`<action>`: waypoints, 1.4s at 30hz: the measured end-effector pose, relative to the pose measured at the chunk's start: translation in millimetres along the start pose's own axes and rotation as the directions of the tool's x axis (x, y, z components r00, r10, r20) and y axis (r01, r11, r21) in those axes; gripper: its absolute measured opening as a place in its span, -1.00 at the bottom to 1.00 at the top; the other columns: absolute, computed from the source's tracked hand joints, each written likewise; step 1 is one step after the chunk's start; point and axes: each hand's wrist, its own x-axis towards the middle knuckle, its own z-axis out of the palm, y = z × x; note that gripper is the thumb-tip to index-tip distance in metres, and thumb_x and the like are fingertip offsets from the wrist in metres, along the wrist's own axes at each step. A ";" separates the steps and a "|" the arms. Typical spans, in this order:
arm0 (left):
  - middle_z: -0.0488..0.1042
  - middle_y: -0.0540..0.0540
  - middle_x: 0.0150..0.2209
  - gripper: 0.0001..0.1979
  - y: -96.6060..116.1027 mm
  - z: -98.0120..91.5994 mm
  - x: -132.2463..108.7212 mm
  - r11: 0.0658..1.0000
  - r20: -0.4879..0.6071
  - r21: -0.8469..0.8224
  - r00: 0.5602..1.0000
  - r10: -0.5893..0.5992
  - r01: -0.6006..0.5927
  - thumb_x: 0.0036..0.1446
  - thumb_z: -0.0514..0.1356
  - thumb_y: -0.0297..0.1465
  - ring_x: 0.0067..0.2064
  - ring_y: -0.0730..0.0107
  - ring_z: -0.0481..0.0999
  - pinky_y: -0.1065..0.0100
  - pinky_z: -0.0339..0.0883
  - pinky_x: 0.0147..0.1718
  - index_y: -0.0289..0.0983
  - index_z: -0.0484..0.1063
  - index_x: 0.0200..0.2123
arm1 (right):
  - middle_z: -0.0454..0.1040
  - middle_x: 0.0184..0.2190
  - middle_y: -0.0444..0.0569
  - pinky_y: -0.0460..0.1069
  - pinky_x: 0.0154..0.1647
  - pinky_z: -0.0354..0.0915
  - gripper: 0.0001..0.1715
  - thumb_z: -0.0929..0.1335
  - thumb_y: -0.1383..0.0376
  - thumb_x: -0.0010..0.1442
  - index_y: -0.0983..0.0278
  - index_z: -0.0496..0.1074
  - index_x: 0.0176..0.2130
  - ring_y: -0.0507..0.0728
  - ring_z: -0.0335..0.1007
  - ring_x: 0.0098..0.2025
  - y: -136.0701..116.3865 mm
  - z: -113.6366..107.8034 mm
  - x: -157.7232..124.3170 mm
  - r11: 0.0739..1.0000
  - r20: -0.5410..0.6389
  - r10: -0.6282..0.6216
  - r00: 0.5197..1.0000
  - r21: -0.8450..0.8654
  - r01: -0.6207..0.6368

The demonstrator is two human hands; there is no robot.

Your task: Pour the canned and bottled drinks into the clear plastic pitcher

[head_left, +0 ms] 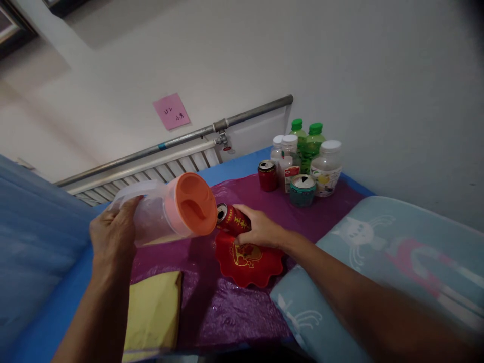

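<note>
My left hand is closed round the handle of a clear plastic pitcher, which is tipped to the right. Its orange lid faces the opening of a red drink can. That can lies tilted in my right hand, its open top toward the pitcher; fingers wrap over its far end. Below the can sits a red scalloped plate with gold print. Whether liquid passes between pitcher and can is too unclear to see.
Behind my right hand stand another red can, a teal can, white-capped bottles and green-capped bottles. A folded yellow cloth lies on the purple sheet. A light-blue pillow is at right, a radiator along the wall.
</note>
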 end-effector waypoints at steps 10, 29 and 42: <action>0.19 0.11 -0.68 -0.73 3.0 0.0 -3.4 0.999 -0.010 0.027 1.000 0.021 -0.020 -0.14 0.28 -0.20 -0.65 0.53 0.13 0.46 0.06 -0.72 -0.31 0.44 -0.53 | 0.47 -0.05 0.03 0.11 -0.07 0.33 -0.08 0.52 0.35 -0.22 0.24 0.26 0.14 0.23 0.41 -0.08 -3.0 0.0 -0.2 1.000 -0.011 0.011 1.000 -0.008 -0.011; 0.12 0.10 -0.68 -0.66 -4.8 -4.1 5.6 0.988 -0.011 0.109 0.993 0.114 -0.112 -0.12 0.29 -0.16 -0.64 0.54 0.08 0.46 0.00 -0.73 -0.27 0.29 -0.61 | 0.48 -0.07 -0.02 0.10 -0.07 0.31 -0.08 0.53 0.35 -0.22 0.24 0.26 0.14 0.21 0.41 -0.08 -2.0 0.8 -1.0 1.000 -0.018 0.019 1.000 0.012 -0.019; 0.15 0.11 -0.66 -0.72 -1.4 -3.8 -2.2 0.997 -0.021 0.046 0.997 0.070 -0.069 -0.12 0.30 -0.21 -0.61 0.54 0.10 0.45 0.03 -0.68 -0.29 0.35 -0.58 | 0.49 -0.07 -0.01 0.12 -0.04 0.32 -0.10 0.52 0.36 -0.23 0.23 0.29 0.11 0.22 0.42 -0.09 -2.8 1.6 -0.7 1.000 -0.038 0.003 0.999 0.017 -0.002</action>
